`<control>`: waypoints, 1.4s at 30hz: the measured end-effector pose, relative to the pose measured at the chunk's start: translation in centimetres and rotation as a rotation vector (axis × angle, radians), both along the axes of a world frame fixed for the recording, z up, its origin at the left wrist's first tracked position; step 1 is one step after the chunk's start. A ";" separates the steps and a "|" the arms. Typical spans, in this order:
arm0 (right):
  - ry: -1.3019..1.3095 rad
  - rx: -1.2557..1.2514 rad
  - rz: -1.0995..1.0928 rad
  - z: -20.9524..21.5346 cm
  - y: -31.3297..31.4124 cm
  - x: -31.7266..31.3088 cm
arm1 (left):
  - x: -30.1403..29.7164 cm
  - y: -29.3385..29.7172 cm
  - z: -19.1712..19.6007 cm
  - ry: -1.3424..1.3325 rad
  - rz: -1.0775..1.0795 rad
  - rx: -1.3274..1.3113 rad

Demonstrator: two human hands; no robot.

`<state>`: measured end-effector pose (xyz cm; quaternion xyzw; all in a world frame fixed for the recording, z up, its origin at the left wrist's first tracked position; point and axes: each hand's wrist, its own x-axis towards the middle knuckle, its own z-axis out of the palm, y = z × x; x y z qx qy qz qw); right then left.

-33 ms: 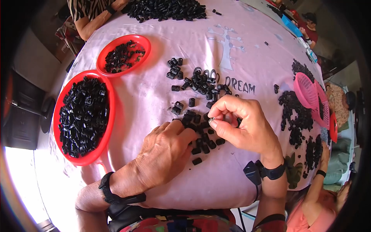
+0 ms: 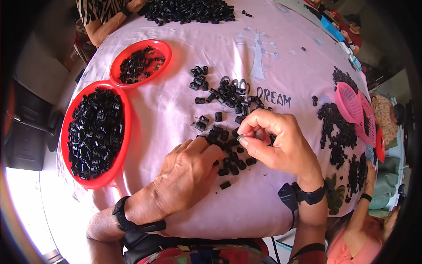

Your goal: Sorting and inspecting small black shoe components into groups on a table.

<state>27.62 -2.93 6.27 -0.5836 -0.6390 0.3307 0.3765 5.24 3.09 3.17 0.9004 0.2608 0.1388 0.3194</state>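
My right hand [image 2: 277, 141] is closed in a pinch, holding a small silvery metal spring [image 2: 240, 137] between thumb and forefinger. It hovers over the right side of a loose heap of small black plastic pieces [image 2: 228, 94], short and barrel-like, resembling cord-lock bodies. Beside it on the left, my left hand [image 2: 187, 169] rests low at the heap's near edge, back upward and fingers curled. Its fingertips are hidden, so what they hold cannot be made out. One black piece [image 2: 225, 185] lies apart on the cloth between my hands.
On the left stand a red basin [image 2: 128, 132] heaped with black pieces and a red dish [image 2: 168, 55] with smaller ones. A large black pile [image 2: 189, 11] lies at the far edge. Pink baskets [image 2: 347, 103] and more black pieces are at right. Other people sit around the pink tablecloth [image 2: 184, 48].
The metal spring shows slightly more clearly between my right fingertips. The loose black piece near my hands has tilted a little. My left hand looks the same.
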 end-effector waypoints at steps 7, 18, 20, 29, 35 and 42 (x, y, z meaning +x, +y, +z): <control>0.033 -0.060 0.017 -0.5 -0.6 0.1 | -0.7 0.9 -0.6 -0.203 0.058 -0.233; 0.099 0.116 0.011 -1.2 -0.6 -1.7 | -1.8 1.8 -1.0 -0.404 0.024 -0.941; 0.070 0.142 0.004 -1.2 -0.5 -1.9 | -1.7 1.7 -1.3 -0.451 0.027 -0.976; -0.065 0.295 0.031 -2.0 -0.1 -2.8 | -1.5 1.4 -2.4 -0.518 0.012 -1.006; -0.233 0.409 0.081 -1.5 0.0 -2.7 | -1.5 1.6 -2.5 -0.522 0.033 -1.136; -0.463 0.078 0.062 0.0 -0.8 0.2 | -1.8 2.7 -2.0 -0.638 0.060 -1.359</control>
